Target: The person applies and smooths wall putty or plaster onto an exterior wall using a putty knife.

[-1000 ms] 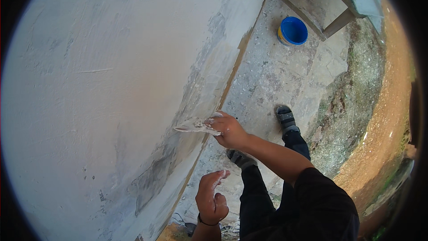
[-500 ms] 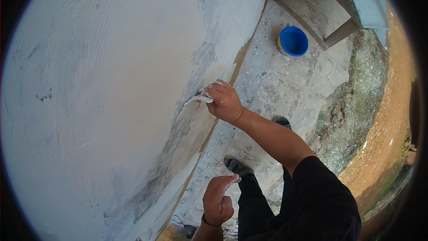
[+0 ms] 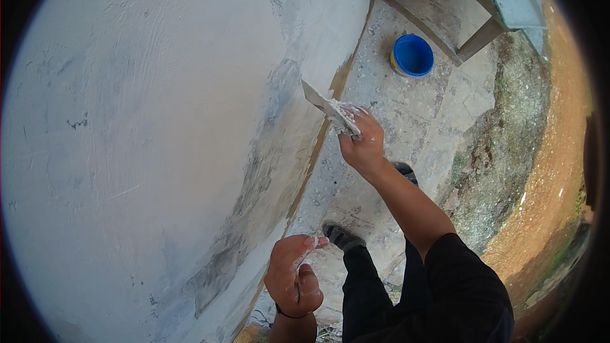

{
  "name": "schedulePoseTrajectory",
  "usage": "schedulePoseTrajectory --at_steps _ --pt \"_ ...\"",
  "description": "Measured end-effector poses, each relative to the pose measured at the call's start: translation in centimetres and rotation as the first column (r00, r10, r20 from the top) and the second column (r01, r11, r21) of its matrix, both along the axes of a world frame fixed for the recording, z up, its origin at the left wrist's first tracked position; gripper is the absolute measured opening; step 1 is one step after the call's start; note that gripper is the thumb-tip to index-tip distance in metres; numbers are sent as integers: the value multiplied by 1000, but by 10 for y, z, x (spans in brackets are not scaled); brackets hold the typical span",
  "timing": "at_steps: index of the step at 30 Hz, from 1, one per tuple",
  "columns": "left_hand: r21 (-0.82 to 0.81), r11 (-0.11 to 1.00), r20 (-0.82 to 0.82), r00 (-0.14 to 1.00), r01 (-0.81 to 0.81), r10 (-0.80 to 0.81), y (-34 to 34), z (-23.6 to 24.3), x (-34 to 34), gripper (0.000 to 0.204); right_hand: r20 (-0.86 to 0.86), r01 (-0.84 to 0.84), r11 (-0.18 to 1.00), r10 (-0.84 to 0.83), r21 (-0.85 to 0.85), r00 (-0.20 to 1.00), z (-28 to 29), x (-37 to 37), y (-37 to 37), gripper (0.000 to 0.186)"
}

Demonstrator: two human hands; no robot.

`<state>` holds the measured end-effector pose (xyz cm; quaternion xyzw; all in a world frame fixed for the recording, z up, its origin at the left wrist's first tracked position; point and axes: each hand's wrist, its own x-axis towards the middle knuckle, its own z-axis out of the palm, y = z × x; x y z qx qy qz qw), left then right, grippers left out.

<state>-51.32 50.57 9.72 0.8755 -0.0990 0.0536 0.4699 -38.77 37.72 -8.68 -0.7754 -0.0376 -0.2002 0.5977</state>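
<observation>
My right hand (image 3: 365, 142) grips a flat, pale putty knife (image 3: 322, 100) caked with wet white plaster near the fingers. The blade points up and left, off the wall's lower part as far as I can tell. The large wall (image 3: 190, 121) is coated in whitish plaster, with grey patchy streaks (image 3: 244, 197) along its lower band. Lower down, my left hand (image 3: 293, 276) hovers in front of the wall's base, its fingers loosely bent and apart from the thumb. White smears mark its fingertips and palm, and I see nothing held in it.
A blue bucket (image 3: 413, 56) stands on the stained concrete floor (image 3: 406, 121), beside a wooden frame (image 3: 467, 44) with a pale sheet on top. My shoes (image 3: 343, 236) are close to the wall's foot. Rough mossy ground and orange-brown soil (image 3: 530, 184) lie at the right.
My right hand has drawn the putty knife away from the wall, up and right, and turned its blade into view. My left hand has moved a little left and up.
</observation>
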Motion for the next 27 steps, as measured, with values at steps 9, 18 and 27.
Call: schedulePoseTrajectory --at_steps 9,18,27 --pt "-9 999 -57 998 -39 38 42 7 -48 62 55 -10 996 15 -91 998 7 -63 137 38" --pt "21 999 -84 996 -28 30 68 6 -74 61 75 -424 905 426 -41 902 -7 -213 194 53" --pt "25 998 -85 995 -53 55 61 -1 -70 62 81 -443 890 452 -108 888 -14 -101 114 38"
